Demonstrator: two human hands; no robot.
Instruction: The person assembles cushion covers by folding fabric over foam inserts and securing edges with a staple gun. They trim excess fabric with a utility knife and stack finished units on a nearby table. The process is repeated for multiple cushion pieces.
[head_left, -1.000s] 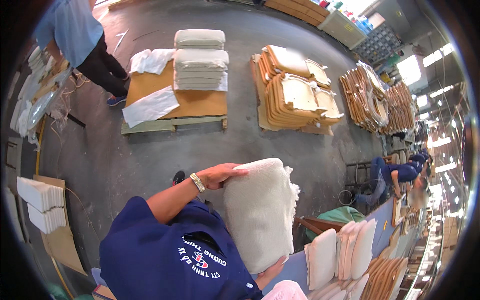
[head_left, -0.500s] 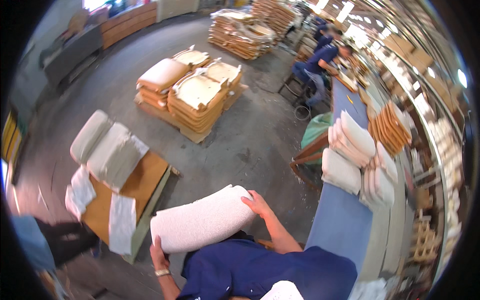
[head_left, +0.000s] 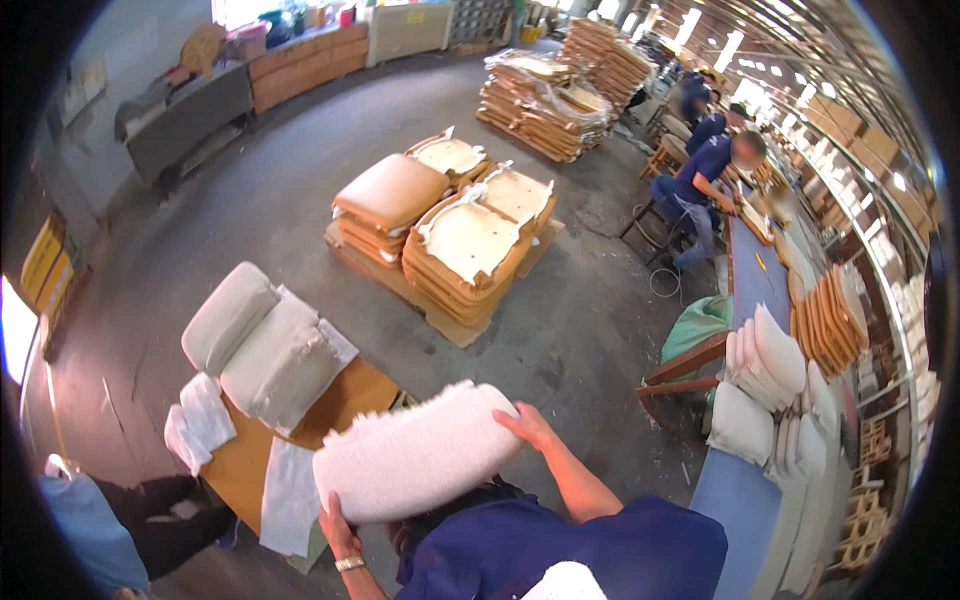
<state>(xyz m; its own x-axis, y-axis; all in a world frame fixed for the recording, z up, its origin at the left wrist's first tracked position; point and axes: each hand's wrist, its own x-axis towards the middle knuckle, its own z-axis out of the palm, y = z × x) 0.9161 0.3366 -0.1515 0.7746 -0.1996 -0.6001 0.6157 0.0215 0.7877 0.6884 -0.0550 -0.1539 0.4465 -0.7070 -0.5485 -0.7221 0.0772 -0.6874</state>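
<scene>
White, rounded, fabric-covered pad (head_left: 420, 460) with ragged far edge: hanging between hands, before navy-shirted torso (head_left: 560, 550). Left hand (head_left: 338, 528) gripping left end, right hand (head_left: 525, 428) right end; fingers pinching pad, partly hidden. Change: ragged edge showing more fully, pad now overlapping brown-topped wooden pallet (head_left: 240, 478) in view. Meaning, apparently: carrying continuing, neither hand releasing.

Upholstery workshop, evidenced by stacked padded panels (head_left: 465, 245) at upper centre, a long blue workbench (head_left: 735, 495) at right and a seated worker (head_left: 705, 170) at upper right.
</scene>
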